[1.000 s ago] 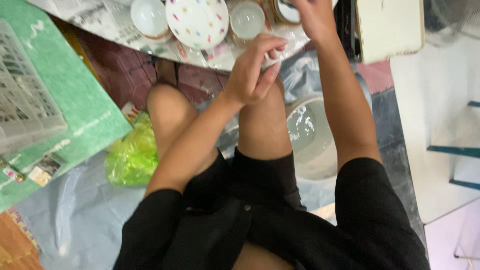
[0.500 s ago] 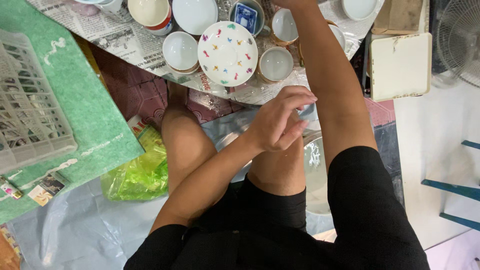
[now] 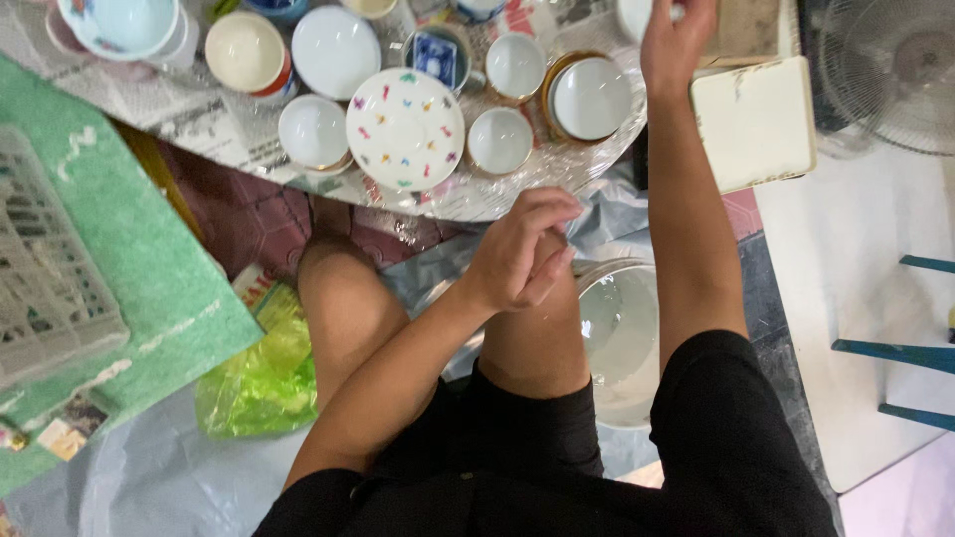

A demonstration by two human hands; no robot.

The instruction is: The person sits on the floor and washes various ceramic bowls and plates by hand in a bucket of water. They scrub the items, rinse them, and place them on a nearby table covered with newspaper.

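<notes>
My right hand [image 3: 676,38] reaches far out over the dishes and grips the rim of a small white cup [image 3: 633,16] at the top edge of the view. My left hand [image 3: 522,254] rests on my raised knee with its fingers curled together; nothing shows in it. Ahead lies a spread of crockery on newspaper under clear plastic: a white plate with coloured specks [image 3: 406,127], small white bowls [image 3: 313,131] [image 3: 499,139], and a gold-rimmed bowl [image 3: 591,96]. A large clear basin [image 3: 622,338] sits between my legs.
A green mat [image 3: 149,288] with a grey plastic basket [image 3: 45,278] lies at the left. A crumpled green plastic bag [image 3: 254,383] is beside my left leg. A cream board [image 3: 756,119], a fan [image 3: 890,70] and a blue-legged stool [image 3: 900,348] are at the right.
The view has tilted so the dishes sit lower in frame. My left hand has come down from near the dishes onto my knee. My right arm stays stretched toward the far cups.
</notes>
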